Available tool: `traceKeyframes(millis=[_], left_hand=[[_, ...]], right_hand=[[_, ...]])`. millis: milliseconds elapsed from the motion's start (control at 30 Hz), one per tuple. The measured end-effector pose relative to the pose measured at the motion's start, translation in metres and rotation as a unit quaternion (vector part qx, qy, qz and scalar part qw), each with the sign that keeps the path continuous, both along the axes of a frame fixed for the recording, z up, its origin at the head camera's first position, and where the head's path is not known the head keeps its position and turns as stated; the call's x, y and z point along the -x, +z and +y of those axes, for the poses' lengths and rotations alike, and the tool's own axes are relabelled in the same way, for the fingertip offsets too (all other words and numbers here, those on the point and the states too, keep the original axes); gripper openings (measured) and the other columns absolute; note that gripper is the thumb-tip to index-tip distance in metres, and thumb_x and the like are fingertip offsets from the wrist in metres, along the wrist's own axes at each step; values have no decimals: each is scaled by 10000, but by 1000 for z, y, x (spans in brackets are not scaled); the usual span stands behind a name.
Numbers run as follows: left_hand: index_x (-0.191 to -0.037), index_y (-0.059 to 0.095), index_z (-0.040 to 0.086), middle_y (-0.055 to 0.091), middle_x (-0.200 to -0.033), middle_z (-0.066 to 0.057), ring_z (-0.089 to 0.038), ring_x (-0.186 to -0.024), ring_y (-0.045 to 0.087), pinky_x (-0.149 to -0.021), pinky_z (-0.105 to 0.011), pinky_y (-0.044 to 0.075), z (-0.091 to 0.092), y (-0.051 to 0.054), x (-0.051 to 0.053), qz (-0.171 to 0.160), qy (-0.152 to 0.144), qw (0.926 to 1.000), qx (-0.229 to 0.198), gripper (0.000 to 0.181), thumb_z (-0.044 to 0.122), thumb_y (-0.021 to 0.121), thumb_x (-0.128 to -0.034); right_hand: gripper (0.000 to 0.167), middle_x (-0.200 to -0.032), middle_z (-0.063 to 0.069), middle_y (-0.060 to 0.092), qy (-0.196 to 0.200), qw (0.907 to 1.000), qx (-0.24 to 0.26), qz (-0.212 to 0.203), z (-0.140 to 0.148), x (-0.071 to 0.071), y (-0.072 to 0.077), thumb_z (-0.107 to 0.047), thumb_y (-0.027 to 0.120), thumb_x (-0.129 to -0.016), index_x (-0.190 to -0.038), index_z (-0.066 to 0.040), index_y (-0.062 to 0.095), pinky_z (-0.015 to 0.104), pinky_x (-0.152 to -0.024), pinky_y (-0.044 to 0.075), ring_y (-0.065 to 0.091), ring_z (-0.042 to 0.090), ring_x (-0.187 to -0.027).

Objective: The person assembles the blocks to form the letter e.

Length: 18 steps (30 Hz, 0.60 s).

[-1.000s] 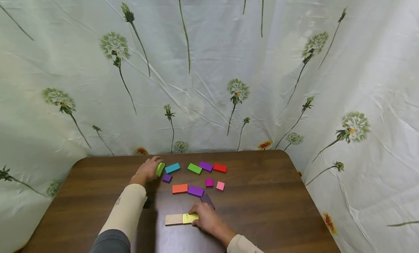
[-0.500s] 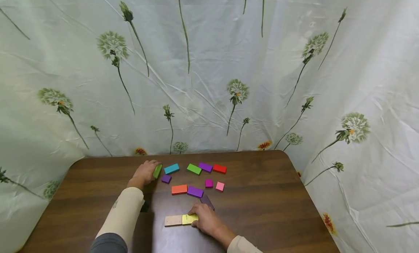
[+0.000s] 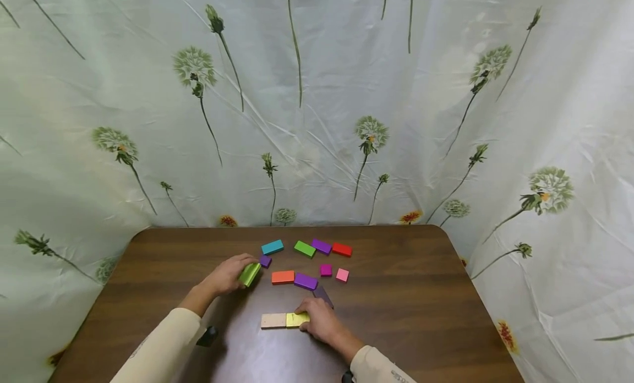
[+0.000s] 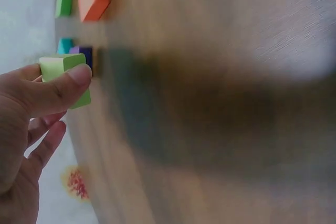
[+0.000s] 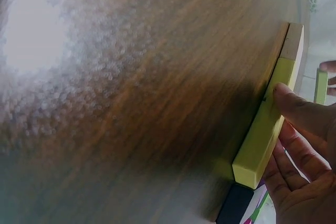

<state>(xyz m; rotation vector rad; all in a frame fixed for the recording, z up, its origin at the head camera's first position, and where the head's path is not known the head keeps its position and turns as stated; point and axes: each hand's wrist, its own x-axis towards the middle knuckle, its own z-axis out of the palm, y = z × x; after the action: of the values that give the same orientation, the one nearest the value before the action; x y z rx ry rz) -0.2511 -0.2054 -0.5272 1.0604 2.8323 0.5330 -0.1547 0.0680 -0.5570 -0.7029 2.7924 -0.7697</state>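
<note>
My left hand (image 3: 225, 277) pinches a lime green block (image 3: 250, 274) between thumb and fingers, at the left of the other blocks. In the left wrist view that block (image 4: 53, 67) is held up off the tabletop, tilted. At the near side my right hand (image 3: 323, 321) holds a yellow block (image 3: 295, 320), thumb on one long side and fingers on the other. The yellow block lies end to end with a plain wooden block (image 3: 273, 321); the right wrist view shows their ends touching. Just beyond the right hand lies a dark block (image 3: 323, 295), partly hidden.
Beyond the hands lie an orange block (image 3: 283, 277), a purple block (image 3: 305, 281), a small violet block (image 3: 265, 261), a blue block (image 3: 272, 247), a green block (image 3: 304, 249), a red block (image 3: 342, 249) and small magenta (image 3: 326, 270) and pink (image 3: 342, 275) blocks. A flowered curtain (image 3: 317, 152) hangs behind the brown table (image 3: 406, 300).
My left hand has brought the lime green block from beside the blue block nearer to me. The right hand stays on the yellow block. The head view has shifted slightly.
</note>
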Motion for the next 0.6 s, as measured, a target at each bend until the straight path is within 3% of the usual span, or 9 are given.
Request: traceKeyframes(millis=[200,433,600], left_hand=[[-1223,571,-29,539,-1244,-232,-437,-1147,507,-926,-585,421,12,-9,-20,-443,90,9989,101,615,-80,801,-655],[-1216,576,-29,544,-1241,-216,-435,-1143,511,-944,-576,411,23,-20,-26,-365,-57,9993,65,631,-142,766,-625],[-1237,572,-39,544,-1283,-219,-428,-1156,509,-961,-569,397,26,-25,-32,-376,-102,9992,32,638,-197,665,-626]], right_hand=[[258,-941,-5,689,-56,10000,-14,-21,1,-1,-2,-84,809,-734,-987,-79,758,296,-807,482,621,149,-906],[263,-933,-8,688,-77,10000,-28,15,0,0,-1,-87,816,-728,-985,-81,760,287,-793,481,622,154,-899],[271,-931,-10,698,11,10000,-18,44,0,0,-2,-80,825,-716,-980,-80,762,252,-779,488,635,122,-902]])
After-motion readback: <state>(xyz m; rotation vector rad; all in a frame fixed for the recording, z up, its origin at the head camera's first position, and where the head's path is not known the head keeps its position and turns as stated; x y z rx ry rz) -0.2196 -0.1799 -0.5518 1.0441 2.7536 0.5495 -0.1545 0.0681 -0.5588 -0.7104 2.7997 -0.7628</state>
